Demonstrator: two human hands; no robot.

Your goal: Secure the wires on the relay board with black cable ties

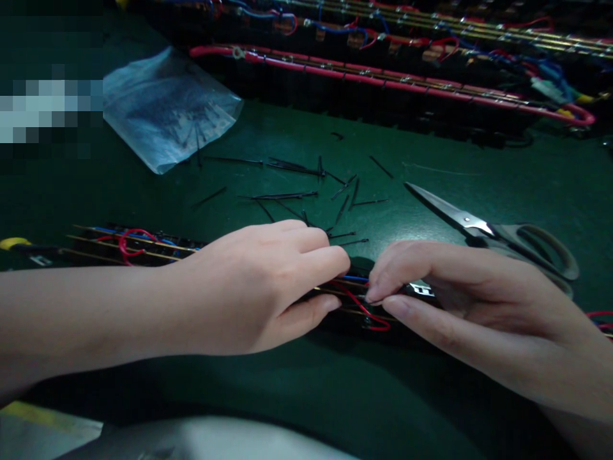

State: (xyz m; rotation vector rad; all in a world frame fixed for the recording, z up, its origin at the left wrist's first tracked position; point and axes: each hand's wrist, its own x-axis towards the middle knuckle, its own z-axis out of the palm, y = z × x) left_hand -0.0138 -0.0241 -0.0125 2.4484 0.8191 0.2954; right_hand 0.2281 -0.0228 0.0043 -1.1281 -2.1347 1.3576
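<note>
Green bench top (440,160), dim light. Long wired strip (153,246) lies across it, running under both hands. Left hand (268,281) is palm-down over the strip, thumb and forefinger slightly apart; can't tell what they grip. Right hand (488,306) comes in from the other side, thumb and forefinger narrowed almost to a pinch beside a looped red wire (353,298); can't tell what, if anything, is between the tips. Loose black ties (292,195) are scattered just beyond, a clear bag (172,108) behind them, scissors (467,220) near the right hand. Handling judgement: best keep the left hand steadying the strip, work the right fingertips gently, and leave slack in the red loop; a hard tug could strain its joints.
</note>
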